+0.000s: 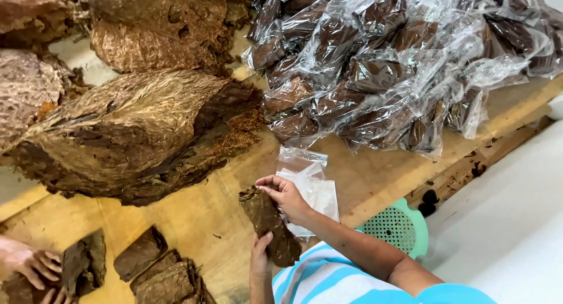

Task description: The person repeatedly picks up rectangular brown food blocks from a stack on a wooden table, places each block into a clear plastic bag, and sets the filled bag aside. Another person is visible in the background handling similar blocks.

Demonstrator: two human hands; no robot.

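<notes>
The person holds a folded bundle of brown dried leaves (270,225), likely tobacco, over the near edge of a pale wooden table (193,213). The left hand (261,252) grips the bundle's lower end from below, thumb laid up along its face. The right hand (285,195) pinches the upper end, fingers curled over the top edge. The bundle tilts, its upper end toward the left and its lower end toward the person's striped blue and white shirt (328,277).

Just behind the right hand lie a few empty clear plastic bags (311,181), flat on the table. Farther back on the right sits a heap of filled clear bags (387,57), each holding dark leaf. On the left, large loose piles of dried leaves (129,128) spread across the table, well apart from the hands. Near the lower left, several more folded leaf bundles (158,269) rest side by side on the wood.

At the bottom left corner another person's hand (26,263) rests against a folded bundle (85,263); whether it grips that bundle is hard to tell, since the corner cuts it off. A green perforated plastic stool (399,225) shows below the table edge, beside the person's right forearm.
</notes>
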